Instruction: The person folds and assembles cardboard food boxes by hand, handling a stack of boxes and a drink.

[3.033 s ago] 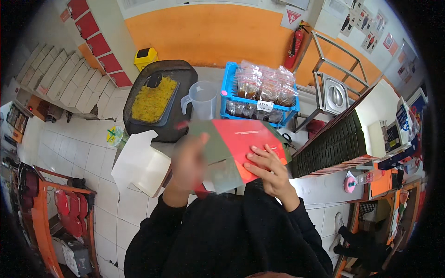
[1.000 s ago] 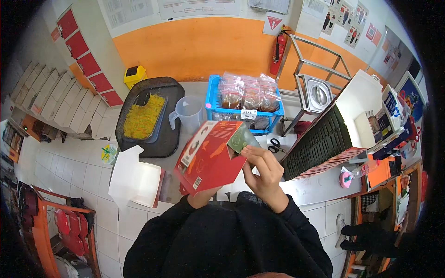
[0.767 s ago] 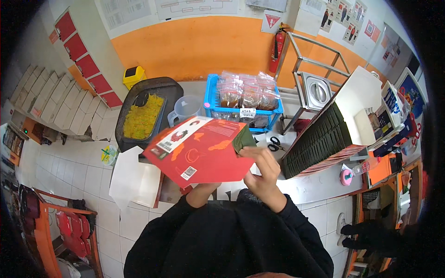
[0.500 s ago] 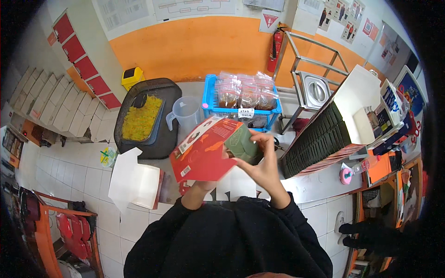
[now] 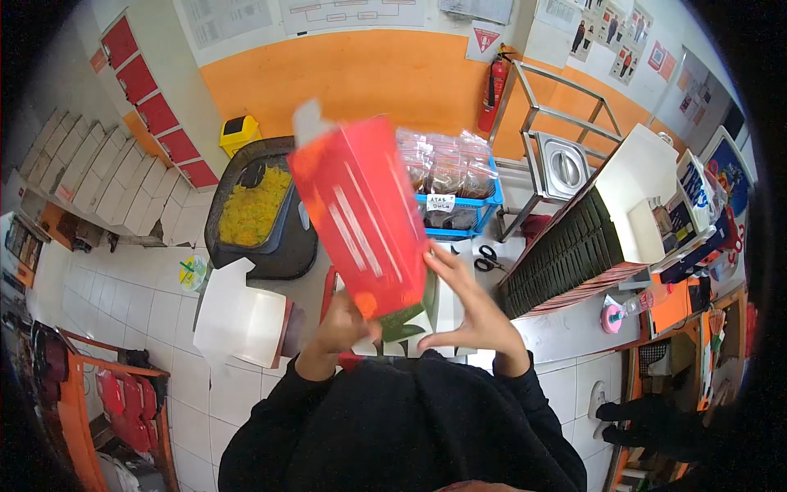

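Observation:
A red cardboard food box (image 5: 361,205) with a dark green end stands tilted in front of me above the table. My left hand (image 5: 344,321) is closed around its lower left corner. My right hand (image 5: 474,316) grips the lower right side, fingertips on the edge and thumb beneath the green end. A pale flap at the box's top is smeared by motion. Beneath my hands lie flat white and red cardboard pieces (image 5: 449,316), partly hidden. Left of them rests an open box with a white inside (image 5: 261,328).
Yellow food (image 5: 252,211) fills a container on a black tray (image 5: 297,261). Behind the red box, a blue basket (image 5: 492,197) holds bags of brown liquid. Black scissors (image 5: 489,259) lie beside a tall stack of nested dark cartons (image 5: 566,246). A person's shoe (image 5: 598,400) shows at right.
The red box has been turned upright and raised, its green end now pointing down toward me. My right hand has shifted lower along it. The scissors have come into fuller view.

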A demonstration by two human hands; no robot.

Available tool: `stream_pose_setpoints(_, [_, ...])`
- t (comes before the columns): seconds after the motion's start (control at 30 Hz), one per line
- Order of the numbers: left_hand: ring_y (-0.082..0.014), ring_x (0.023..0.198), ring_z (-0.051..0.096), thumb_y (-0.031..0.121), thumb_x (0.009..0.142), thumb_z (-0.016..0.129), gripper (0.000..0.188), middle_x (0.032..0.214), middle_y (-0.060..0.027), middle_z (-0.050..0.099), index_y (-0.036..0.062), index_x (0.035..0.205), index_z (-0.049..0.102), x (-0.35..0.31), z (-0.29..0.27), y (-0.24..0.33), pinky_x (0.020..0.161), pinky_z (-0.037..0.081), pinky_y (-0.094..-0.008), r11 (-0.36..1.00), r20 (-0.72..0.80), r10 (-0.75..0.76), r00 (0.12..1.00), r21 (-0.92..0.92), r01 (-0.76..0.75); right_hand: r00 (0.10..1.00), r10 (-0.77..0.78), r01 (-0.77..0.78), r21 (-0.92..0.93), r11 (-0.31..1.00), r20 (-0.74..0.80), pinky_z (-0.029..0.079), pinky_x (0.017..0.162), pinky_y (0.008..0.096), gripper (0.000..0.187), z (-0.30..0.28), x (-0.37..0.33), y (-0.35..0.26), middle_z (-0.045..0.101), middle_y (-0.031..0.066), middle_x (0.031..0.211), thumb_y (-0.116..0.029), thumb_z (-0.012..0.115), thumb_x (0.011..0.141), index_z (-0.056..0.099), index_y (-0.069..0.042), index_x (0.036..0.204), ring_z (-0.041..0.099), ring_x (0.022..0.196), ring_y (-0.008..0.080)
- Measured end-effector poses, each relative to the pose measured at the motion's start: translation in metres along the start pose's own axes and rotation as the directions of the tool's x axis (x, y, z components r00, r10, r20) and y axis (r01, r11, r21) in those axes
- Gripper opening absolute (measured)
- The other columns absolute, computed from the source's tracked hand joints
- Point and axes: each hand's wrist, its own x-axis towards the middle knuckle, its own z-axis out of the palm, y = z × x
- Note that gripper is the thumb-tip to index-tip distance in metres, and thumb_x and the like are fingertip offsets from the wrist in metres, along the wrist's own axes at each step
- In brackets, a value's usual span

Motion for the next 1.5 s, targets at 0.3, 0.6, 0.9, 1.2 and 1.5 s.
stream_pose_setpoints(0.3, [-0.0145,0.096,0.061,-0.004,0.09,0.063,0.028,0.107,-0.0061,0.063,-0.0001,0.117,0.057,0.034,0.057,0.031,0.087,0.048,-0.0303,0.928,-0.53,-0.098,0.842,-0.354,-0.114,0.859,0.014,-0.04,-0.04,0.998,-0.511,0.054,0.087,0.0359,0.052,0.03,0.002,-0.008,0.062,0.0177,0.121,0.004,0.067,0.082,0.054,-0.004,0.132,0.064,0.105,0.029])
stream_pose_setpoints(0.6, [-0.0131,0.098,0.062,0.005,0.089,0.068,0.02,0.105,-0.0057,0.068,0.0012,0.109,0.065,0.022,0.046,0.002,0.083,0.049,-0.029,0.9,-0.527,0.265,0.808,0.435,-0.011,0.695,-0.423,0.157,-0.452,0.878,-0.582,0.05,0.061,0.0292,0.049,0.026,-0.006,-0.012,0.063,0.0097,0.084,0.006,0.076,0.063,0.069,-0.001,0.111,0.063,0.067,0.0198])
stream_pose_setpoints(0.9, [-0.0144,0.101,0.061,0.014,0.096,0.06,0.021,0.111,-0.0065,0.066,0.0014,0.113,0.063,0.028,0.035,0.004,0.088,0.048,-0.0285,0.973,-0.339,0.192,0.921,0.19,-0.133,0.891,-0.398,0.19,-0.616,0.764,-0.218,0.05,0.061,0.0306,0.06,0.013,0.002,-0.024,0.06,0.0087,0.087,0.002,0.065,0.065,0.062,0.0,0.125,0.055,0.068,0.0208])
stream_pose_setpoints(1.2, [-0.0223,0.112,0.058,0.013,0.101,0.049,0.031,0.123,-0.0124,0.058,-0.0008,0.128,0.05,0.026,0.038,-0.028,0.097,0.05,-0.0422,0.995,-0.264,0.086,0.961,0.071,-0.07,0.855,-0.232,0.061,-0.354,0.933,-0.464,0.051,0.065,0.0317,0.03,0.029,0.009,-0.015,0.064,0.0099,0.085,0.002,0.078,0.072,0.068,0.0,0.1,0.063,0.075,0.0233])
stream_pose_setpoints(1.5, [-0.019,0.089,0.063,0.006,0.085,0.066,0.023,0.097,-0.0074,0.066,-0.0016,0.107,0.063,0.033,0.042,-0.075,0.078,0.05,-0.0314,0.979,-0.198,0.098,0.975,-0.154,-0.13,0.836,-0.282,0.112,-0.356,0.928,-0.471,0.048,0.062,0.0317,0.062,0.032,0.015,-0.031,0.055,0.0111,0.084,-0.021,0.092,0.057,0.053,0.0,0.101,0.057,0.07,0.0225])
